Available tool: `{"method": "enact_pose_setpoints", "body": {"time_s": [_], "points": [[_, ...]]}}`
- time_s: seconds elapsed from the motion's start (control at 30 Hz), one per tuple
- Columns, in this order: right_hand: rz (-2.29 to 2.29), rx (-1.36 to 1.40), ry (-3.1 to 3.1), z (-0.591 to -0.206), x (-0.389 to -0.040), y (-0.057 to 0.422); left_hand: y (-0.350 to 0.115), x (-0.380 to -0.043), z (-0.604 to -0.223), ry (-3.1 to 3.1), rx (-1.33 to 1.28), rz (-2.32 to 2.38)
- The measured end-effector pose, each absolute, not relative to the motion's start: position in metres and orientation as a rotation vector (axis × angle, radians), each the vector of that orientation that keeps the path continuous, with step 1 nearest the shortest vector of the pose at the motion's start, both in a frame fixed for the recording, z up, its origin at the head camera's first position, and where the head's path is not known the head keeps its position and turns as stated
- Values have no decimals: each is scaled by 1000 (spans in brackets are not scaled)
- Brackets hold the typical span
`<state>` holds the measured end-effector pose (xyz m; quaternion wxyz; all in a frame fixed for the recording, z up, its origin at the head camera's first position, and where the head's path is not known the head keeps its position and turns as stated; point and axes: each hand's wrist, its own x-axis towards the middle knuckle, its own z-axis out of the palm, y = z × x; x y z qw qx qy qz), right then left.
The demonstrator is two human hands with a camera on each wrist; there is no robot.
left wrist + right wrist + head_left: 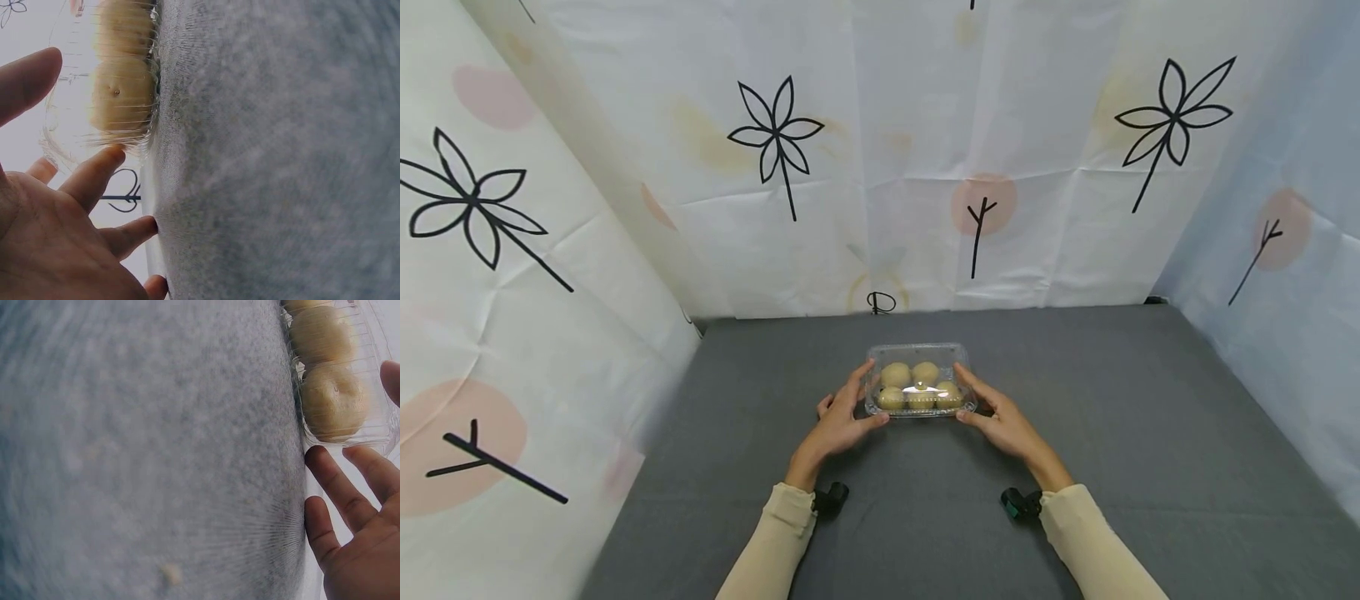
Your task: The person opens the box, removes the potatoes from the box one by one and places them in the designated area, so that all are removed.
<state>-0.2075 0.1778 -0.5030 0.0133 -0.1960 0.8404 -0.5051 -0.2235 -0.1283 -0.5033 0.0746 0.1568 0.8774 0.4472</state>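
A clear plastic clamshell box (922,350) sits on the grey cloth, holding several round, pale yellow-brown, fruit-like pieces (896,375); their exact kind cannot be told. My left hand (841,425) is at the box's left end, thumb by the near corner and fingers along the side. In the left wrist view, its fingers (94,178) are extended, with one fingertip at the box wall and others on the cloth. At the opposite end, my right hand (1009,427) mirrors this. Its fingers (340,490) reach out fairly straight to the box's end in the right wrist view.
Grey cloth (1135,467) covers the table around the box. White patterned fabric (887,150) hangs behind the table and along both sides. Dark wrist-worn devices (1021,504) sit by both sleeve cuffs.
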Motion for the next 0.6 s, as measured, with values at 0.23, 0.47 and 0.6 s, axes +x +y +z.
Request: {"method": "enact_pose_setpoints", "body": {"time_s": [0.23, 0.47, 0.6], "points": [[-1579, -589, 2599, -503, -209, 178, -125, -223, -502, 2637, 452, 1366], [-1596, -573, 2573, -501, -207, 177, -124, -222, -501, 2644, 428, 1368], [-1601, -570, 2564, -502, -207, 177, -124, -221, -501, 2643, 416, 1371]]}}
